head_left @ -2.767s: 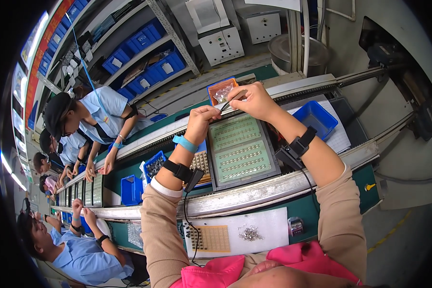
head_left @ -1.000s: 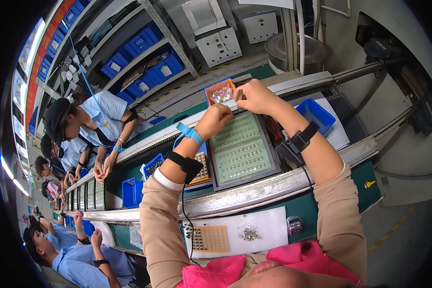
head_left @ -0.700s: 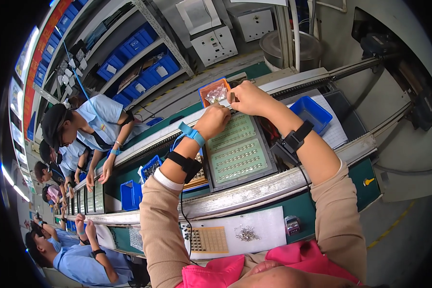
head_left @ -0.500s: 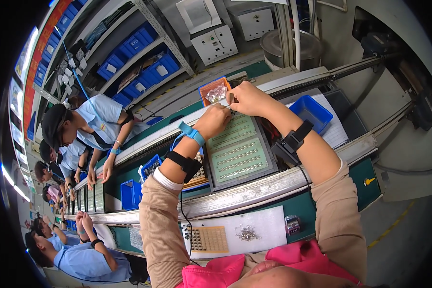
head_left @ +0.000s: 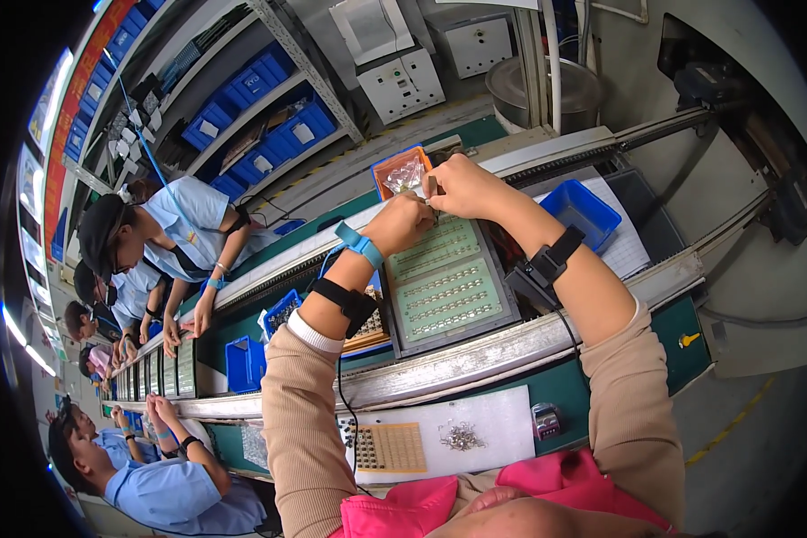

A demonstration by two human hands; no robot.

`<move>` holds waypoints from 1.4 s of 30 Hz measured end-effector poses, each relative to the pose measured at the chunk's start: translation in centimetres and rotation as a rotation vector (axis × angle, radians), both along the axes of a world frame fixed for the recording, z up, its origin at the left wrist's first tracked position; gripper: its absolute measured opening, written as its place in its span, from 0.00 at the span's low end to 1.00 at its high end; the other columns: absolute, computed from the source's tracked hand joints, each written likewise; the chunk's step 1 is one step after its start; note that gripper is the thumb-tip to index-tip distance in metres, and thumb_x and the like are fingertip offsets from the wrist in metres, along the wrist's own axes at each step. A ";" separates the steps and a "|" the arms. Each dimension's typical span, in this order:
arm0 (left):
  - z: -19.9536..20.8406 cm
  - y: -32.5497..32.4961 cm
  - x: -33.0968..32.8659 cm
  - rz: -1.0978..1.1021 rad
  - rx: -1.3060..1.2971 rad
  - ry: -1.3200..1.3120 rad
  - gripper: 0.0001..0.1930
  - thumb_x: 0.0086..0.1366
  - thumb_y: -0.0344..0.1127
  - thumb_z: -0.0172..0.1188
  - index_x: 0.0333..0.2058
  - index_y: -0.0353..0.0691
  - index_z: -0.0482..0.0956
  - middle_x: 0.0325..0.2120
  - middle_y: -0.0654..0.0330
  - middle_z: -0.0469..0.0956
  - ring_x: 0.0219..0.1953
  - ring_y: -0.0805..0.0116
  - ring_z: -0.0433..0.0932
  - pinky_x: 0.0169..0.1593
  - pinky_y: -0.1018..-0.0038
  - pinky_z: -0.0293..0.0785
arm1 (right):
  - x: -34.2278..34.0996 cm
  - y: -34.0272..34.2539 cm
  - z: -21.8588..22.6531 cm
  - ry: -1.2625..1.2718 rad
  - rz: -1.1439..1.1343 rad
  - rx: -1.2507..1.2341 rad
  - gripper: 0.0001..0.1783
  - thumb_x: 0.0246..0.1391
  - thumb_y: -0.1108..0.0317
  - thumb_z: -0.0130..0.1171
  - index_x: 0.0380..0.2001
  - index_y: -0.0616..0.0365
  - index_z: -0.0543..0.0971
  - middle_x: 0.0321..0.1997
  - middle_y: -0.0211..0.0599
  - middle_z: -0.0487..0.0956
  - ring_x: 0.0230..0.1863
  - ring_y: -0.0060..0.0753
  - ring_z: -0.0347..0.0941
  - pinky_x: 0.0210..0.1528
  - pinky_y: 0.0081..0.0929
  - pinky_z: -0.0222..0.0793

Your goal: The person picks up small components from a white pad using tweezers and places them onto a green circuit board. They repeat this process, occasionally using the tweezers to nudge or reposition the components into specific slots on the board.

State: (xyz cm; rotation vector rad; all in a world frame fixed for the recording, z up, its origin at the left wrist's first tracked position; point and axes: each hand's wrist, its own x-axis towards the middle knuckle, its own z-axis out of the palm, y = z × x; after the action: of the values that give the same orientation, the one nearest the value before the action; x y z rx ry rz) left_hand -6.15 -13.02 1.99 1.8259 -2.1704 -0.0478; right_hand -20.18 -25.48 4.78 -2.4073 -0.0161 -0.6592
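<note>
My left hand (head_left: 402, 222) and my right hand (head_left: 462, 186) meet over the far end of a grey tray (head_left: 509, 309) of green circuit boards (head_left: 450, 305). Fingers on both hands are pinched close together. Something small and pale seems to sit between them, too small to name. Just beyond my fingers stands an orange-and-blue bin (head_left: 382, 176) with clear plastic bags (head_left: 405, 175) in it. My left wrist, wearing a blue strap (head_left: 359, 247), passes over the tray's left side and partly hides a box of small parts (head_left: 368, 334).
An empty blue bin (head_left: 581, 215) lies on papers right of my right forearm. Metal conveyor rails (head_left: 439, 375) run along the bench. Nearer me, a white foam sheet (head_left: 502, 417) holds a pile of small metal parts (head_left: 463, 436). Co-workers in blue shirts (head_left: 166, 484) work at left.
My hands stay almost in place, with only small shifts of the fingers. At lower left, a co-worker has leaned slightly to the right.
</note>
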 end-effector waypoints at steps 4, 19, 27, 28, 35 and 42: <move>0.4 0.1 -0.2 0.003 0.012 0.024 0.01 0.45 0.24 0.58 0.18 0.33 0.76 0.20 0.50 0.75 0.29 0.52 0.73 0.35 0.63 0.70 | -0.1 0.0 0.2 0.004 -0.003 -0.002 0.09 0.37 0.71 0.57 0.25 0.64 0.79 0.22 0.49 0.78 0.25 0.44 0.76 0.33 0.31 0.71; -0.7 0.7 0.7 0.074 -0.019 0.214 0.05 0.47 0.25 0.59 0.25 0.33 0.78 0.21 0.50 0.75 0.28 0.52 0.74 0.34 0.64 0.70 | 0.6 0.0 -0.7 0.087 0.035 0.100 0.08 0.37 0.72 0.57 0.25 0.62 0.79 0.24 0.50 0.78 0.29 0.46 0.76 0.35 0.33 0.71; -0.6 0.6 0.4 0.140 0.028 0.305 0.04 0.48 0.25 0.60 0.25 0.33 0.77 0.20 0.51 0.75 0.25 0.57 0.74 0.32 0.67 0.70 | 0.5 -0.1 -0.7 0.064 0.036 0.173 0.06 0.39 0.75 0.56 0.23 0.65 0.78 0.18 0.45 0.77 0.19 0.32 0.76 0.25 0.26 0.70; -0.6 0.6 0.4 0.142 0.036 0.322 0.04 0.48 0.25 0.60 0.25 0.33 0.77 0.20 0.51 0.75 0.25 0.57 0.74 0.31 0.68 0.70 | 0.5 -0.1 -0.7 0.052 0.042 0.180 0.05 0.39 0.75 0.56 0.23 0.66 0.78 0.18 0.45 0.77 0.18 0.31 0.75 0.24 0.26 0.69; -0.6 0.6 0.4 0.130 0.037 0.362 0.04 0.49 0.25 0.60 0.26 0.32 0.76 0.20 0.51 0.75 0.24 0.58 0.74 0.30 0.68 0.70 | 0.6 -0.1 -0.8 0.051 0.039 0.150 0.06 0.39 0.75 0.56 0.23 0.66 0.77 0.16 0.43 0.77 0.18 0.30 0.75 0.23 0.25 0.69; -0.9 0.4 0.3 0.118 0.013 0.262 0.04 0.49 0.25 0.60 0.26 0.32 0.76 0.20 0.51 0.75 0.25 0.56 0.74 0.31 0.66 0.70 | 0.7 -0.2 -0.9 0.062 0.046 0.151 0.06 0.39 0.75 0.55 0.23 0.65 0.78 0.16 0.43 0.76 0.17 0.29 0.75 0.23 0.24 0.69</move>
State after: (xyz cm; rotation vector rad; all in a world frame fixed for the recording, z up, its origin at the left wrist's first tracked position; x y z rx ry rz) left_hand -5.83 -12.65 1.07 1.8360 -1.8860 -0.2598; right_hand -19.50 -25.72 3.85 -2.2739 0.0041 -0.5450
